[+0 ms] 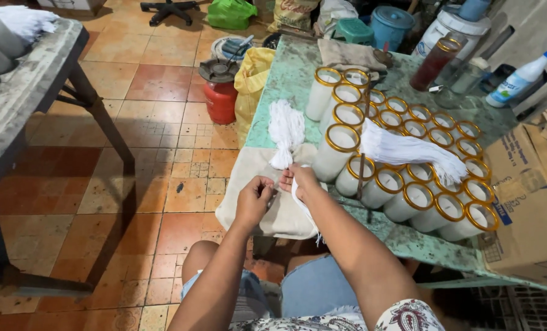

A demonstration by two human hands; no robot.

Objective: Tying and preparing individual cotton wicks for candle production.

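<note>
My right hand [298, 181] grips a bundle of white strings [286, 132] at its lower end; loose strands hang down past my wrist. My left hand [255, 199] sits just beside it, its fingers pinched on a strand at the bundle's base. Both hands hover over a beige cloth [249, 184] at the near corner of the green table [286, 73]. To the right stand several glass jars with gold rims [408, 141], filled with white wax. A second bunch of white strings [408, 150] lies across the jar tops.
A red gas canister [220, 92] and a yellow sack [253, 79] stand on the tiled floor left of the table. A grey bench [22, 104] is at far left. A cardboard box [528, 202] sits at right; a white bottle [519, 79] and a dark jar [434, 64] stand at the back.
</note>
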